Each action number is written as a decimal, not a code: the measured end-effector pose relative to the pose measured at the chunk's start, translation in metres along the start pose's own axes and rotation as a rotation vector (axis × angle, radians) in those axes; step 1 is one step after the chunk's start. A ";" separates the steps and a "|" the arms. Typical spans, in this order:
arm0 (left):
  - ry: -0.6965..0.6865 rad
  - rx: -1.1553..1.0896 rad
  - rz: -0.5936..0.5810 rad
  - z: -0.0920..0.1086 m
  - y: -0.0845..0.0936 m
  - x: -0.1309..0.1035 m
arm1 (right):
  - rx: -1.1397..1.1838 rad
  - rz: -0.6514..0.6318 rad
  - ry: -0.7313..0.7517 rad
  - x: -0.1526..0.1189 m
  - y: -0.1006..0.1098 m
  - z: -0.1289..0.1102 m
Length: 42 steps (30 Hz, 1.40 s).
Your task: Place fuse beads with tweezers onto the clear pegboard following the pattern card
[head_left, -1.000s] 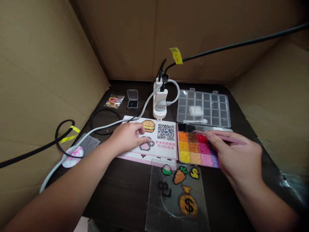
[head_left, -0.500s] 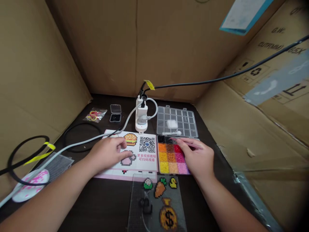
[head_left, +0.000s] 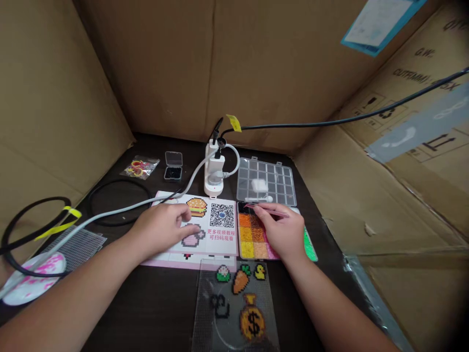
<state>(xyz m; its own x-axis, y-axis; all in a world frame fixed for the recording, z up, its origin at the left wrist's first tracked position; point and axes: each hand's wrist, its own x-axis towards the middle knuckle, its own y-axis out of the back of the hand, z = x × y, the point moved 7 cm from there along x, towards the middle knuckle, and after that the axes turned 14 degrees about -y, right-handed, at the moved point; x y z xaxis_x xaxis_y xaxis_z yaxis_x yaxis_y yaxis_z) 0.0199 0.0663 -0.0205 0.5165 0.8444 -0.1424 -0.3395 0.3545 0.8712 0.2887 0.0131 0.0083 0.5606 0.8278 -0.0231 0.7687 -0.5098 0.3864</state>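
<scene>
My right hand (head_left: 284, 231) pinches pink tweezers (head_left: 273, 211), their tips over the black beads (head_left: 243, 207) in a corner of the bead box (head_left: 249, 234). Orange, brown, yellow and pink beads fill other compartments; the hand covers part of the box. My left hand (head_left: 166, 227) rests on the pattern sheet (head_left: 223, 248), thumb and fingers apart, beside a printed burger (head_left: 197, 207) and a pink figure (head_left: 190, 236). In front lies a clear pegboard (head_left: 205, 327) bearing a bead carrot (head_left: 241, 282), a duck (head_left: 260, 272), a money bag (head_left: 252, 320) and a black outline (head_left: 220, 306).
A white power strip (head_left: 213, 183) with plugs and cables stands behind the sheet. The box's clear lid (head_left: 266, 181) lies behind the beads. At left are a small black-filled case (head_left: 173, 172), a plastic bag (head_left: 141, 167), a coiled cable and a pink-spotted white dish (head_left: 36, 281).
My right hand has shifted left with the tweezers, whose tips are now over the corner black compartment. Green beads show at the box's right end. My left hand stays on the sheet.
</scene>
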 end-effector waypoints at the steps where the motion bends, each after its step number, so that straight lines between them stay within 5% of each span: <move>1: -0.005 0.000 0.000 0.001 0.000 0.000 | -0.002 -0.005 -0.004 -0.001 -0.001 0.000; 25: 0.003 -0.010 -0.038 0.000 -0.002 0.001 | -0.018 0.052 0.032 -0.002 0.000 0.000; 33: 0.006 -0.002 -0.046 0.000 -0.003 0.001 | -0.038 -0.023 0.031 -0.001 -0.009 0.000; 42: 0.004 -0.001 -0.055 -0.001 -0.004 0.001 | -0.018 0.041 0.018 -0.002 0.003 -0.001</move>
<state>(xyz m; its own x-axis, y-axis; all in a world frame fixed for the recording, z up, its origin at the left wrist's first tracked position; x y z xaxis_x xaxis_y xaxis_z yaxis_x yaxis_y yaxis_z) 0.0206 0.0662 -0.0245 0.5313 0.8252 -0.1917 -0.3116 0.4008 0.8615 0.2892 0.0102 0.0098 0.5860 0.8103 0.0101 0.7392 -0.5396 0.4029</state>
